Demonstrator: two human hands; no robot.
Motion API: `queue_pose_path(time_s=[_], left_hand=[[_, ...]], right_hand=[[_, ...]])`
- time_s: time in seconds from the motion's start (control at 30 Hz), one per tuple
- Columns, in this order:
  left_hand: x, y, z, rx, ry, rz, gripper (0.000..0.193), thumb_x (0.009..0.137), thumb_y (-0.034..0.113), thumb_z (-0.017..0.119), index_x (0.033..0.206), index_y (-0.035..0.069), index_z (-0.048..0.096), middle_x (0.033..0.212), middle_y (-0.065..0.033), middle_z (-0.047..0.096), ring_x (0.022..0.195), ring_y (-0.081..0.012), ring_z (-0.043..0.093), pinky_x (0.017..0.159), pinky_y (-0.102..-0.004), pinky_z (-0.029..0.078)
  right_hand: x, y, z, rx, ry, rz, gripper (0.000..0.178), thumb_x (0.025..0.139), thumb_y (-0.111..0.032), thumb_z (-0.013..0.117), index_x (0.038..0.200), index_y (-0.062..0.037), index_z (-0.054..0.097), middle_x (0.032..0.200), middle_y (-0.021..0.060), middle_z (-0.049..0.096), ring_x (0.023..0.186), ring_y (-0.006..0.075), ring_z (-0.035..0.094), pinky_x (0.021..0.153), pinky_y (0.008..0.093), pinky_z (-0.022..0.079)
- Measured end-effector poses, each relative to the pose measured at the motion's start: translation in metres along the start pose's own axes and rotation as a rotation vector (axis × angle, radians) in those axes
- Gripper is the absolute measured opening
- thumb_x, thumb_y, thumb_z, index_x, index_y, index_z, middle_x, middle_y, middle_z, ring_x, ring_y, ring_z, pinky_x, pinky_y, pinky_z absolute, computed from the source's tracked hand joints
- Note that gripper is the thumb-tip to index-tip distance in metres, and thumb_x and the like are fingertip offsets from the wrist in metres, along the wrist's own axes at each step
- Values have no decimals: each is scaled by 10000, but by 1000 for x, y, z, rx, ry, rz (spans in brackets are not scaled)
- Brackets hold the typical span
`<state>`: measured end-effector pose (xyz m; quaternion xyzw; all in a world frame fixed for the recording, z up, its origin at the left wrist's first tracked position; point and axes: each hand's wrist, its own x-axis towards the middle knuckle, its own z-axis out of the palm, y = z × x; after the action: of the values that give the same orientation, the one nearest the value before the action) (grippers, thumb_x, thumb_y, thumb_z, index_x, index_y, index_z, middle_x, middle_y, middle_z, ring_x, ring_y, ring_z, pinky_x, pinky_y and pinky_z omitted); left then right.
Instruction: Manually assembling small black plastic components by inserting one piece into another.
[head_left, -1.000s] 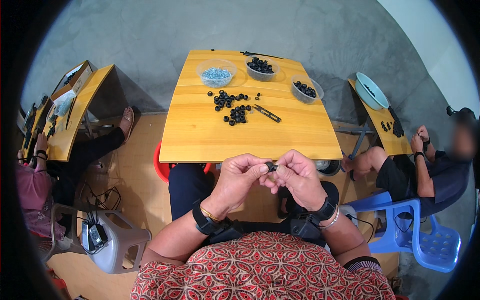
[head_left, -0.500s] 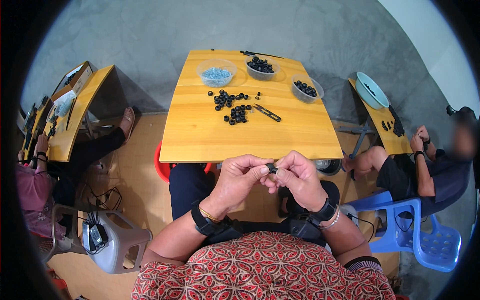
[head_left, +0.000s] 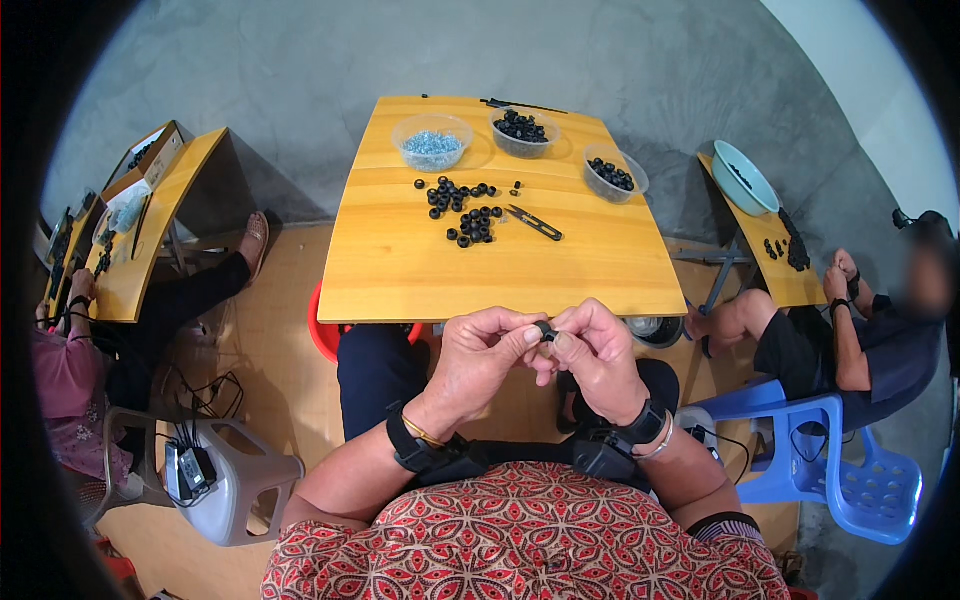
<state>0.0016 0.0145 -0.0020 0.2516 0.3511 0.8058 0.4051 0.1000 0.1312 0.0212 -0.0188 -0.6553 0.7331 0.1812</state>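
Observation:
Just off the table's near edge, my left hand (head_left: 475,358) and my right hand (head_left: 602,360) meet over my lap. Between their thumbs and fingertips they pinch a small black round part (head_left: 545,330); its finer details are too small to tell. Farther off on the wooden table (head_left: 500,285) lies a loose group of similar black round parts (head_left: 470,230). Thread snips (head_left: 535,222) rest to the right of that group. Behind stand a clear bowl of small light-blue pieces (head_left: 432,143) and two clear bowls (head_left: 525,150) (head_left: 612,190) of black parts.
A red basin (head_left: 322,330) is under the table's near left. People work at side tables: one at left by a cardboard box (head_left: 150,175), one at right by a light-blue basin (head_left: 745,178). A grey stool (head_left: 235,480) and a blue chair (head_left: 830,460) flank me.
Both hands keep their pinch on the small black part, with only slight shifts of the fingers. The view has tilted very slightly.

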Motion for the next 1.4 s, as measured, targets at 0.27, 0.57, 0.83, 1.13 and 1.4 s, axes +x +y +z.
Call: queue_pose_path(time_s=[0.27, 0.57, 0.83, 1.13, 1.4], left_hand=[[-1, 3, 0, 137, -32, 64, 169, 830, 15, 538, 988, -34, 575, 796, -100, 615, 660, -138, 592, 607, -258, 510], [2, 6, -7, 232, -96, 43, 174, 834, 43, 548, 982, -46, 574, 797, -85, 620, 668, -103, 582, 628, -217, 486], [5, 9, -5, 217, -90, 0, 167, 835, 22, 533, 980, -53, 571, 794, -95, 620, 665, -129, 601, 633, -236, 507], [6, 7, -10, -31, -47, -155, 184, 858, 101, 514, 968, -27, 587, 773, -96, 607, 640, -158, 604, 620, -261, 521], [5, 6, -13, -79, -68, -173, 180, 860, 93, 510, 977, -23, 584, 760, -86, 600, 653, -156, 609, 632, -272, 525]], right_hand=[[-2, 4, 0, -6, 24, 6, 35, 868, -29, 466, 883, -8, 441, 798, 83, 558, 653, 112, 562, 596, 247, 505], [2, -12, -3, -493, -68, -105, 47, 841, 7, 483, 833, 2, 437, 735, 60, 556, 651, 109, 581, 578, 227, 482], [3, -11, -9, -430, -58, -1, 45, 837, -9, 490, 836, 11, 449, 709, 51, 550, 610, 104, 574, 535, 218, 472], [7, -14, -8, -370, -67, 49, 53, 850, -20, 472, 826, 10, 436, 709, 41, 523, 583, 95, 560, 506, 209, 460], [7, -14, -5, -485, -76, -14, 54, 846, -19, 473, 822, 13, 436, 688, 47, 518, 574, 94, 557, 494, 210, 454]])
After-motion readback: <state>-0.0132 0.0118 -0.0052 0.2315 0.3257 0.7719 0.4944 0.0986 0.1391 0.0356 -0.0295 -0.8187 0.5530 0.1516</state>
